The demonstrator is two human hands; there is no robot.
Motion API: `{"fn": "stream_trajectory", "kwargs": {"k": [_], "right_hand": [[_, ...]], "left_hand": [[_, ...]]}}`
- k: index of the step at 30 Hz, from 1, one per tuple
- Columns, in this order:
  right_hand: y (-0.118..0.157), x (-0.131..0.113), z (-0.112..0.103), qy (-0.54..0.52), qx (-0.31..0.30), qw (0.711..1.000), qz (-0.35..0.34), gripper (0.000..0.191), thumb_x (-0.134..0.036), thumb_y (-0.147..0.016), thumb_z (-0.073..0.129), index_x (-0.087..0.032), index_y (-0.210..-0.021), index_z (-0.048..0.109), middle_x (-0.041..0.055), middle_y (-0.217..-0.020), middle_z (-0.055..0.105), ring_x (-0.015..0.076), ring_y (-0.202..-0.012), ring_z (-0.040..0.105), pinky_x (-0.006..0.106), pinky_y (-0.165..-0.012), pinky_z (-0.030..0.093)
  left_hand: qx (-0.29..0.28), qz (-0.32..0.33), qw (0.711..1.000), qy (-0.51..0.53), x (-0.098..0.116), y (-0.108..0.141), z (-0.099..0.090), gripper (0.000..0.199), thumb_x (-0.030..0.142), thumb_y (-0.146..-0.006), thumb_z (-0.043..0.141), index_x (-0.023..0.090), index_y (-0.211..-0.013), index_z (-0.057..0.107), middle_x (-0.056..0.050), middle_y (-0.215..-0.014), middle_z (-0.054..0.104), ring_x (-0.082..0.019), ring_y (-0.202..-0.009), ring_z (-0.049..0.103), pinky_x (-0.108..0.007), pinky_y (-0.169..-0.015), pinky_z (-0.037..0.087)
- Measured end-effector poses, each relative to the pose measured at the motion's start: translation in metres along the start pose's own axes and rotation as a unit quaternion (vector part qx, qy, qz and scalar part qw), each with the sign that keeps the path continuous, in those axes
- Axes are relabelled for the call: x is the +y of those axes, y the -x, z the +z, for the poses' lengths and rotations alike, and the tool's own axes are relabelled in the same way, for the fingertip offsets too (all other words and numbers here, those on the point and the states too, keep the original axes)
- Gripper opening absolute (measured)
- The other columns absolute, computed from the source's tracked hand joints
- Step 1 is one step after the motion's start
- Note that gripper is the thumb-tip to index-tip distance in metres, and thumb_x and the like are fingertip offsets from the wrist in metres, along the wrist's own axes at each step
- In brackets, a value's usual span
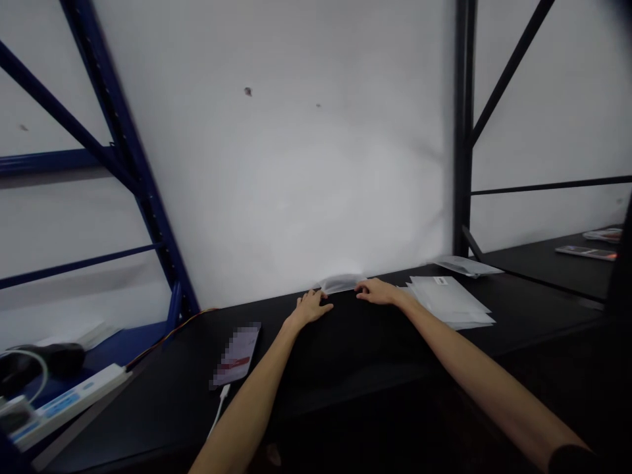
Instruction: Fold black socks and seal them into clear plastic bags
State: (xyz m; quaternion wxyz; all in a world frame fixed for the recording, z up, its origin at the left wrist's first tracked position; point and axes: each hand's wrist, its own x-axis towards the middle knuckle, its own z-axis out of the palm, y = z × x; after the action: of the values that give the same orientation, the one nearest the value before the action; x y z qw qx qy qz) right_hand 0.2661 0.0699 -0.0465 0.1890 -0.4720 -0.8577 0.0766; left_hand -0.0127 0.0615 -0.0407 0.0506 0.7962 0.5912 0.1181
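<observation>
A translucent white plastic bag (340,284) lies at the back of the black tabletop, against the wall, its middle bulging slightly. My left hand (311,308) is at the bag's left end, fingers over its near corner and thumb stretched out to the side. At the right end, my right hand (378,291) has its fingers curled and pinched at the bag's edge. Beside my right forearm lies a loose stack of flat, similar translucent bags (447,299), the top one with a small label. Another translucent bag (467,265) rests behind that stack.
A phone (238,355) with a white charging cable (220,408) lies left of my left forearm. Blue rack posts (133,158) and a white power strip (74,401) stand at left. A black upright (463,131) rises at right; another phone (586,253) lies beyond it.
</observation>
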Motion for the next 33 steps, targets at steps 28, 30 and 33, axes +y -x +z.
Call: {"fn": "stream_trajectory", "kwargs": {"k": [28,30,33], "right_hand": [[0.026,0.036,-0.046,-0.097,-0.076,0.992,0.024,0.035,-0.028,-0.071,0.076,-0.018,-0.103,0.070,-0.0011,-0.082,0.061,0.0151,-0.070,0.052,0.027,-0.065,0.039],[0.034,0.038,-0.049,-0.114,-0.151,0.981,0.039,0.041,-0.039,-0.068,0.081,-0.019,-0.102,0.072,-0.0015,-0.079,0.061,0.0148,-0.069,0.051,0.027,-0.064,0.038],[0.043,0.031,-0.055,-0.123,-0.190,0.973,0.047,0.043,-0.059,-0.076,0.075,-0.021,-0.096,0.076,0.0009,-0.082,0.066,0.0168,-0.073,0.054,0.028,-0.068,0.040]], "left_hand": [[-0.019,0.241,0.949,0.203,-0.007,0.011,-0.047,0.032,0.030,-0.079,0.071,0.021,-0.110,0.076,-0.003,-0.098,0.068,-0.019,-0.095,0.063,-0.031,-0.091,0.048],[-0.084,0.236,0.946,0.205,-0.004,0.016,-0.050,0.033,0.034,-0.078,0.074,0.021,-0.108,0.076,-0.003,-0.096,0.068,-0.018,-0.092,0.063,-0.031,-0.089,0.048],[-0.190,0.229,0.934,0.199,0.004,0.023,-0.052,0.042,0.038,-0.075,0.078,0.024,-0.115,0.075,-0.003,-0.096,0.069,-0.019,-0.093,0.063,-0.031,-0.088,0.048]]}}
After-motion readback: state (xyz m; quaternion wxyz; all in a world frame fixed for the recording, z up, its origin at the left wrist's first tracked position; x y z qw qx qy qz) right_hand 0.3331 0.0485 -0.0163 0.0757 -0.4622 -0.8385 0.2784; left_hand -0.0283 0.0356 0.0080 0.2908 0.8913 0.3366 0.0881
